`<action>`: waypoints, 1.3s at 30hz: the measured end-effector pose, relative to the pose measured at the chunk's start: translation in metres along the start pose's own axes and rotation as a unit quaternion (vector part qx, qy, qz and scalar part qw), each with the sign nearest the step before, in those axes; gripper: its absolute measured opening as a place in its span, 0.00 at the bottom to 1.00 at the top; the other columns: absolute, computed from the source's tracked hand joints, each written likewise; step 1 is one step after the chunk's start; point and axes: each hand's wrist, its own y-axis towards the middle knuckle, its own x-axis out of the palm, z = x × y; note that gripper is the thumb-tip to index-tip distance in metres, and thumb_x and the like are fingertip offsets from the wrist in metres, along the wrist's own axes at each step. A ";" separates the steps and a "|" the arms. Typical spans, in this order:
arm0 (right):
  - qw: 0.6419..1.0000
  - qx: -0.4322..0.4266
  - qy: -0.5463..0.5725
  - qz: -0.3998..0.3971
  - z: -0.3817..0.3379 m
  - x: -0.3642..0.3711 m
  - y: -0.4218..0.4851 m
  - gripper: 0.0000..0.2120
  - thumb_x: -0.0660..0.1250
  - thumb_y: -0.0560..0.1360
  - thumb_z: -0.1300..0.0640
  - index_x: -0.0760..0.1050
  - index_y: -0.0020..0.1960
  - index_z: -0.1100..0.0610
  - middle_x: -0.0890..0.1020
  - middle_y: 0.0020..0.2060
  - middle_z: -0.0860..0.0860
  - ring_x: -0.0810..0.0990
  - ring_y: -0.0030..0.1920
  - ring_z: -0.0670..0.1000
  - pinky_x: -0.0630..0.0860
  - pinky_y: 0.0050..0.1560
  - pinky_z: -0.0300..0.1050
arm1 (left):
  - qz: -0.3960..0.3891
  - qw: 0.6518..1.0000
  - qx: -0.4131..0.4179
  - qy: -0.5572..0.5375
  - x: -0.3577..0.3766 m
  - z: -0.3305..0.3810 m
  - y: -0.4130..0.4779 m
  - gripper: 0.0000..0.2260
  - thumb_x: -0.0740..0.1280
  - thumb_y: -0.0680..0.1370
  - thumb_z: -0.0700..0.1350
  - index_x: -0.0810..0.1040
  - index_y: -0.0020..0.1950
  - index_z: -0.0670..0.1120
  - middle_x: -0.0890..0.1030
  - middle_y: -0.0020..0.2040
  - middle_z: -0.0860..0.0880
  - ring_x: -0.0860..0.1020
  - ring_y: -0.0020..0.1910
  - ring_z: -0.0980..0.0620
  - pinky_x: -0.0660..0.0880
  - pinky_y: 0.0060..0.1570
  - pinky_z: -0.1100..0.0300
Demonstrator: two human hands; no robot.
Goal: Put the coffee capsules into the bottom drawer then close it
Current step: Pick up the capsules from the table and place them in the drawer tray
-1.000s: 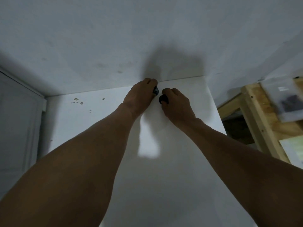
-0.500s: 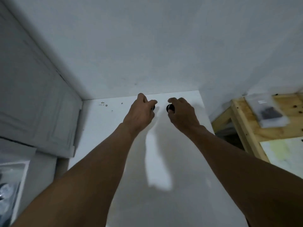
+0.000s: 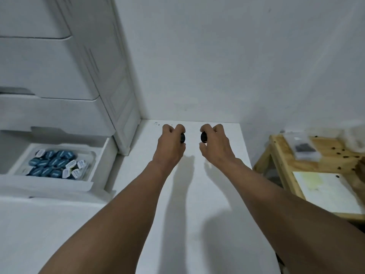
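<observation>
Presently listed: left hand (image 3: pixel 170 144), fingers pinched on one dark capsule (image 3: pixel 182 138), raised over the far end of the white table (image 3: pixel 217 204); right hand (image 3: pixel 216 144), pinched likewise on a second capsule (image 3: pixel 203 137); hands near each other but apart, one capsule each, probably so both travel in one trip.

Drawer unit (image 3: pixel 83 62), white plastic, standing at the left against the wall (image 3: pixel 237 56); bottom drawer (image 3: pixel 94 155) pulled open, evidently left so to receive the rest; within it, a batch of capsules (image 3: pixel 52 163), blue tops among several white-topped ones, lying close together.

Wooden shelf (image 3: pixel 280 153), right, bearing a clear packet (image 3: pixel 302 149).

Writing: light marks on the blue tops, too small to read; no brand legible anywhere.
</observation>
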 end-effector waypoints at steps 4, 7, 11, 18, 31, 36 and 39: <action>0.999 -0.037 -0.003 0.001 -0.036 -0.004 -0.036 0.14 0.62 0.74 0.64 0.66 0.58 0.54 0.69 0.51 0.53 0.75 0.43 0.58 0.75 0.45 0.48 | 0.045 0.998 -0.021 0.026 -0.037 -0.006 -0.046 0.11 0.66 0.74 0.39 0.70 0.55 0.46 0.71 0.50 0.45 0.75 0.41 0.43 0.72 0.38 0.58; 0.998 -0.058 -0.007 0.002 -0.068 -0.004 -0.054 0.13 0.62 0.74 0.62 0.65 0.56 0.55 0.70 0.50 0.54 0.74 0.43 0.59 0.73 0.44 0.48 | 0.069 0.996 -0.031 0.038 -0.067 -0.016 -0.069 0.12 0.68 0.74 0.41 0.71 0.56 0.44 0.73 0.50 0.44 0.75 0.44 0.42 0.68 0.41 0.59; 0.997 -0.076 -0.001 0.008 -0.113 0.002 -0.068 0.11 0.62 0.73 0.61 0.64 0.54 0.56 0.72 0.49 0.54 0.74 0.44 0.60 0.74 0.45 0.51 | 0.108 0.992 -0.034 0.056 -0.110 -0.032 -0.090 0.13 0.70 0.73 0.43 0.72 0.55 0.42 0.75 0.49 0.42 0.74 0.46 0.41 0.68 0.43 0.55; 0.994 -0.106 0.002 0.027 -0.202 0.042 -0.086 0.11 0.63 0.72 0.61 0.64 0.51 0.56 0.72 0.47 0.54 0.74 0.43 0.61 0.72 0.42 0.49 | 0.147 0.986 -0.024 0.074 -0.188 -0.087 -0.124 0.14 0.70 0.73 0.44 0.72 0.55 0.43 0.76 0.48 0.42 0.75 0.45 0.40 0.65 0.40 0.58; 0.991 -0.122 -0.037 0.047 -0.358 0.151 -0.114 0.08 0.64 0.69 0.60 0.65 0.44 0.55 0.76 0.42 0.54 0.71 0.45 0.58 0.63 0.40 0.46 | 0.157 0.981 -0.032 0.106 -0.318 -0.230 -0.165 0.13 0.71 0.70 0.49 0.73 0.47 0.43 0.80 0.40 0.44 0.76 0.42 0.43 0.72 0.39 0.53; 0.991 -0.128 -0.038 0.028 -0.387 0.183 -0.095 0.09 0.66 0.69 0.59 0.66 0.44 0.56 0.77 0.43 0.55 0.73 0.43 0.59 0.64 0.40 0.47 | 0.146 0.983 -0.072 0.091 -0.337 -0.269 -0.158 0.11 0.70 0.68 0.47 0.72 0.45 0.45 0.81 0.39 0.45 0.77 0.39 0.43 0.73 0.38 0.54; 0.991 -0.130 -0.039 0.016 -0.393 0.201 -0.075 0.12 0.68 0.70 0.58 0.70 0.51 0.57 0.77 0.47 0.55 0.75 0.46 0.58 0.71 0.45 0.49 | 0.131 0.984 -0.079 0.092 -0.340 -0.288 -0.143 0.14 0.71 0.69 0.47 0.74 0.50 0.45 0.81 0.45 0.45 0.77 0.42 0.44 0.71 0.40 0.56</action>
